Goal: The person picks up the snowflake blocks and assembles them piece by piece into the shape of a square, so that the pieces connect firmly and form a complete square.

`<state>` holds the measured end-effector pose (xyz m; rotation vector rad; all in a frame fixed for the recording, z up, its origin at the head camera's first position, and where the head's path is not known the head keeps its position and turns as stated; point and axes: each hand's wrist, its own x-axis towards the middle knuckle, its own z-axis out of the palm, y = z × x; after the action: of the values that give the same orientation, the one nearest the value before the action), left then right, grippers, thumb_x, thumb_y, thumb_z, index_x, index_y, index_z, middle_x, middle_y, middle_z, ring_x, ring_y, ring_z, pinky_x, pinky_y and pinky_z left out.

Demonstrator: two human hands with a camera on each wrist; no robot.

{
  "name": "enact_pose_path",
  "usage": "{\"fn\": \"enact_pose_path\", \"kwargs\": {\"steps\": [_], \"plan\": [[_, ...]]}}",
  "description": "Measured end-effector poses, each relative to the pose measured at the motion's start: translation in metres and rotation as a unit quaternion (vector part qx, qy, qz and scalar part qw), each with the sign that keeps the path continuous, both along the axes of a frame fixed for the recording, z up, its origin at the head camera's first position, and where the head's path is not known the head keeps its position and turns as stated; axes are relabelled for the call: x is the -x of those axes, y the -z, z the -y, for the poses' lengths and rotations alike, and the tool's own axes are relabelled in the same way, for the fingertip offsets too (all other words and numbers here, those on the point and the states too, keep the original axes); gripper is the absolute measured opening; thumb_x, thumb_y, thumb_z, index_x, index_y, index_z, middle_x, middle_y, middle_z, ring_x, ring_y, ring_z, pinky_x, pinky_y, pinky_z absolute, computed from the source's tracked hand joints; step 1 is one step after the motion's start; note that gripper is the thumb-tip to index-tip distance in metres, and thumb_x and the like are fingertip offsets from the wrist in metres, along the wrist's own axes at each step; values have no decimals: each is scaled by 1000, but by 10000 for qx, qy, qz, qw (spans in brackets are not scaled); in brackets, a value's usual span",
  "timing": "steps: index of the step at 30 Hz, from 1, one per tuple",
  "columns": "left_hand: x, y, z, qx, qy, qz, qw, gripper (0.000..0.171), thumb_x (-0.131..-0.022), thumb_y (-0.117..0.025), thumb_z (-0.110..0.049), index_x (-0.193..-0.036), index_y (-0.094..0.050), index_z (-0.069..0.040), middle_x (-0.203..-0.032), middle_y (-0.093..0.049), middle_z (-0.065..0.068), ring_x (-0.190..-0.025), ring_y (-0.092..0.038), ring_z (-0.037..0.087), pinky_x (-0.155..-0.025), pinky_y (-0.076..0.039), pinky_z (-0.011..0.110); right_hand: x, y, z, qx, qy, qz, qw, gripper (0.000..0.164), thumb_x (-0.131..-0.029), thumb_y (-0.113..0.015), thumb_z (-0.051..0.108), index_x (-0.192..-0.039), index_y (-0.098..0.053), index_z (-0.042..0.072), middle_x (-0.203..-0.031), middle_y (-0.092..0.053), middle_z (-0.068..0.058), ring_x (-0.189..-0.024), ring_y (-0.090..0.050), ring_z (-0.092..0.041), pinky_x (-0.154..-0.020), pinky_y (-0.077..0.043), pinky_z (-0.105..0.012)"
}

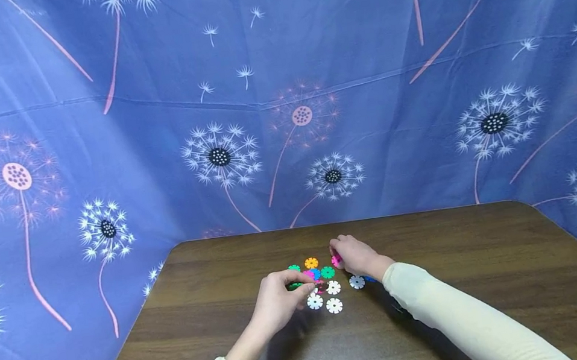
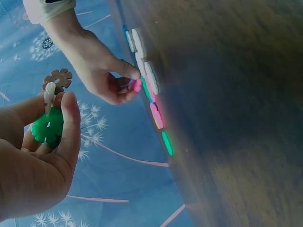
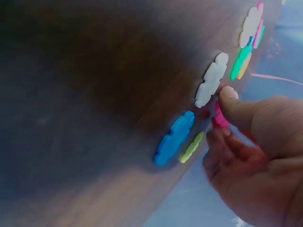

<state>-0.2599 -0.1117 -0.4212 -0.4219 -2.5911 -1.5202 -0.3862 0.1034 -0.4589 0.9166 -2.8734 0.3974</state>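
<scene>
My left hand (image 1: 275, 298) is raised over the near side of the scattered discs and grips a small cluster of joined snowflake discs. In the left wrist view the cluster shows a green snowflake disc (image 2: 48, 128), a white one (image 2: 49, 98) seen edge-on and a brown one (image 2: 60, 78) at the far end. Farther forward, my right hand (image 1: 355, 254) pinches a pink snowflake disc (image 3: 219, 116) between thumb and fingers, low at the tabletop. Beside it in the right wrist view lie a white disc (image 3: 212, 80), a blue disc (image 3: 174, 138) and a yellow-green disc (image 3: 191, 147).
Between the hands, several loose discs lie on the brown wooden table (image 1: 178, 340), among them an orange disc (image 1: 311, 262), a green disc (image 1: 327, 272) and a white disc (image 1: 334, 305). A blue dandelion-print cloth (image 1: 397, 129) hangs behind the table and at its sides.
</scene>
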Motion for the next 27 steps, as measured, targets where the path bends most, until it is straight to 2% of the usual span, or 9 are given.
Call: {"fn": "enact_pose_path", "kwargs": {"steps": [6, 9, 11, 13, 14, 18, 20, 23, 27], "plan": [[0, 2, -2, 58, -50, 2, 10000, 4, -88, -80, -14, -91, -79, -12, -83, -71, -4, -54, -66, 15, -49, -49, 26, -10, 6, -15, 1210, -335, 376, 9914, 24, -83, -80, -1, -82, -59, 9, -71, -55, 6, -67, -50, -9, -63, -46, -27], [1, 4, -5, 173, -35, -4, 9998, 4, -88, -80, -16, -91, -80, -14, -84, -70, -6, -53, -64, 12, -48, -48, 25, -23, 7, -21, 1802, -347, 651, 9809, 18, -85, -80, 3, -82, -64, 10, -73, -60, 8, -69, -53, -4, -63, -47, -24], [2, 4, -6, 232, -31, -59, 9997, 4, -87, -81, -16, -90, -80, -13, -85, -70, -5, -52, -64, 11, -48, -48, 25, -34, 6, -24, 2265, -395, 1015, 9679, 13, -87, -77, 2, -85, -66, 8, -75, -62, 5, -68, -55, -5, -61, -48, -24], [2, 5, -7, 258, -42, -88, 9996, 4, -87, -81, -16, -91, -80, -13, -86, -70, -5, -52, -63, 10, -48, -48, 25, -46, 3, -28, 2795, -503, 1536, 9464, 8, -89, -74, 1, -89, -67, 3, -76, -64, -1, -67, -57, -8, -60, -51, -25], [2, 5, -8, 255, -50, -103, 9996, 5, -87, -81, -16, -91, -80, -13, -86, -70, -5, -52, -63, 9, -48, -48, 25, -52, 2, -29, 3075, -541, 1860, 9316, 6, -91, -73, 0, -91, -67, 1, -77, -65, -4, -67, -58, -10, -59, -52, -25], [2, 6, -9, 247, -21, -106, 9996, 6, -87, -81, -15, -92, -81, -12, -87, -71, -5, -52, -64, 13, -49, -50, 25, -73, -2, -33, 4029, -615, 3142, 8574, 11, -96, -67, 1, -101, -63, -8, -84, -67, -18, -68, -62, -15, -61, -57, -27], [2, 7, -9, 219, 5, -110, 9997, 7, -87, -81, -15, -93, -81, -11, -88, -71, -4, -53, -66, 18, -51, -51, 25, -81, -4, -34, 4291, -595, 3520, 8297, 15, -98, -65, 2, -104, -61, -10, -86, -67, -20, -68, -62, -16, -62, -57, -26], [2, 7, -11, 147, 49, -155, 9998, 8, -87, -81, -15, -94, -81, -10, -93, -72, -1, -55, -68, 25, -52, -53, 25, -89, -7, -34, 4493, -652, 3787, 8066, 19, -99, -64, 5, -107, -59, -12, -87, -67, -20, -67, -63, -16, -62, -57, -27], [0, 6, -14, 121, 126, -169, 9997, 8, -88, -80, -14, -94, -81, -9, -95, -72, 0, -57, -68, 26, -53, -53, 25, -93, -8, -33, 4640, -733, 3899, 7921, 21, -99, -64, 5, -108, -58, -13, -86, -68, -18, -65, -63, -15, -61, -57, -26]]}}
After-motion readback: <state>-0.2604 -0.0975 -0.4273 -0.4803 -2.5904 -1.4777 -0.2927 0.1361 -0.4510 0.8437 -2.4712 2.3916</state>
